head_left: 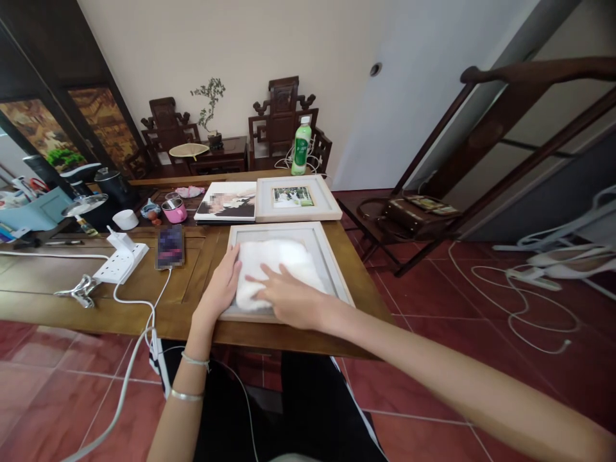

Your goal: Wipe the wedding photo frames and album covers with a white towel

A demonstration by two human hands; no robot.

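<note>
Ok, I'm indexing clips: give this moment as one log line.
left hand: on near frame | right hand: spread on white cloth | cloth: on frame | frame: on table

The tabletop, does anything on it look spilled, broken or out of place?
Nothing looks spilled or broken. The one untidy spot is the white cables by the power strip: they trail loosely and hang over the table's near edge, left of the picture frame and your left hand.
</note>
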